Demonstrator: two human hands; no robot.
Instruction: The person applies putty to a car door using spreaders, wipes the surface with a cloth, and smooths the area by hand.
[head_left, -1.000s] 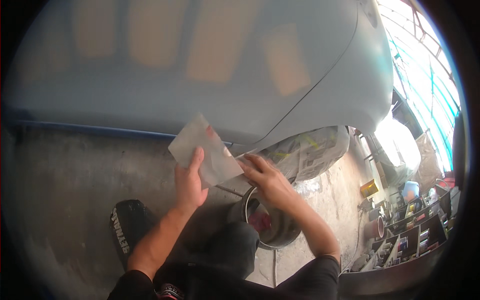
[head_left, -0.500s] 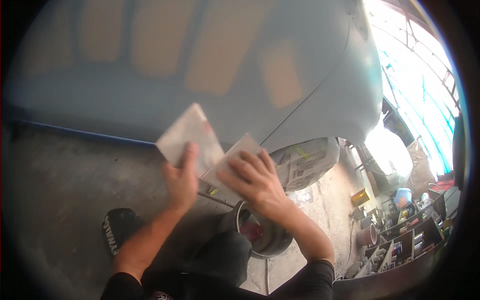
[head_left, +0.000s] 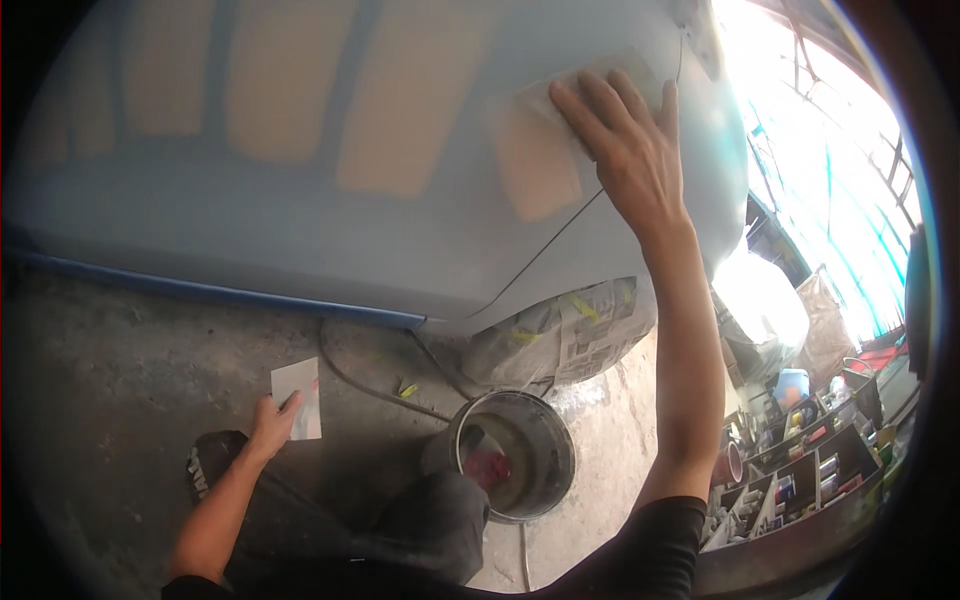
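Observation:
My left hand [head_left: 272, 425] is closed on a small pale rectangular plate [head_left: 296, 385] with a reddish smear, held low over the floor. Up at the right, my right hand [head_left: 630, 150] lies along the grey car panel [head_left: 250, 235], holding a thin pale flat sheet [head_left: 640, 68] against it. Its fingers are spread over the sheet and cover much of it. Under and beside them is the smallest tan patch [head_left: 540, 180] on the panel. More tan patches [head_left: 400, 100] stand in a row to its left.
A dark bucket [head_left: 568, 455] with something reddish inside stands beside my knee. Behind it, paper covers the wheel [head_left: 570, 335]. A hose [head_left: 365, 390] crosses the floor. At the right, a divided rack [head_left: 800, 480] holds several cans, near a blue container [head_left: 791, 387].
My hands, close together before with a plate in each, have parted. The left went down and left with its plate; the right rose to the panel with its sheet.

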